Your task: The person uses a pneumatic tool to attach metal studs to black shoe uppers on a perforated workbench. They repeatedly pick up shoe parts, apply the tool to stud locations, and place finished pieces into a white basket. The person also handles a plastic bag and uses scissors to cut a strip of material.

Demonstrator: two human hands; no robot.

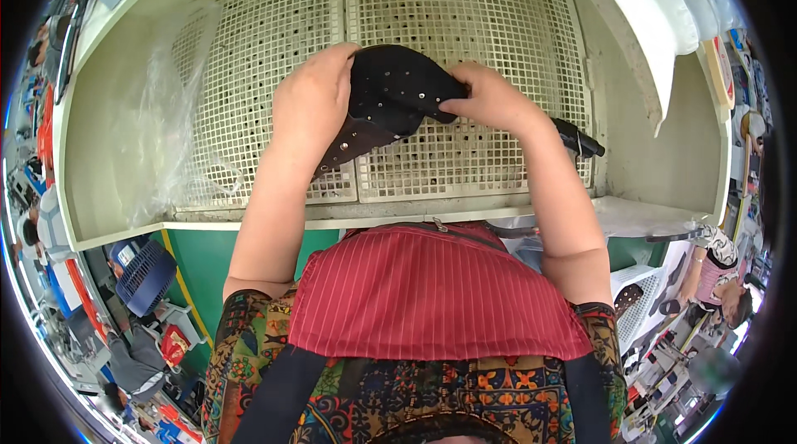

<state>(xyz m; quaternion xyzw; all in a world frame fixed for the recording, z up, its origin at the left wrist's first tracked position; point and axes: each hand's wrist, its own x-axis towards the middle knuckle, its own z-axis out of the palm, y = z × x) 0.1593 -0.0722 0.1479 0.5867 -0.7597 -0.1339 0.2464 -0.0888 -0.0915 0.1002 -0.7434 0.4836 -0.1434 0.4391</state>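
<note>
Shallow cream-white tray-like desk [116,153] with raised side walls, floored by two white perforated plastic grids [465,37] laid side by side. Inside, at the left wall: a crumpled clear plastic bag [166,112], contents not discernible. At the right edge of the grids: a slim black tool end [581,143], partly hidden behind the right forearm. Mounted at the upper right: a white funnel-shaped hood [656,20].

Beneath the desk front: a green panel [207,257]. At lower left, on the floor: a blue fan [143,276] among mixed red and white items. At far right: another person in a patterned sleeve [714,253], seated near white perforated trays. Foreground: a red striped apron [432,294] over a multicoloured patterned garment.

Black leather shoe-upper piece with small silver studs [394,91] held above the middle of the grids, clear of the surface, between both hands. Left hand [311,103] closed around the left side of the piece, fingers curled over its top edge, a dark studded strap hanging below the palm. Right hand [490,99] pinching the right edge of the piece, thumb and fingertips pressed together on the material.
</note>
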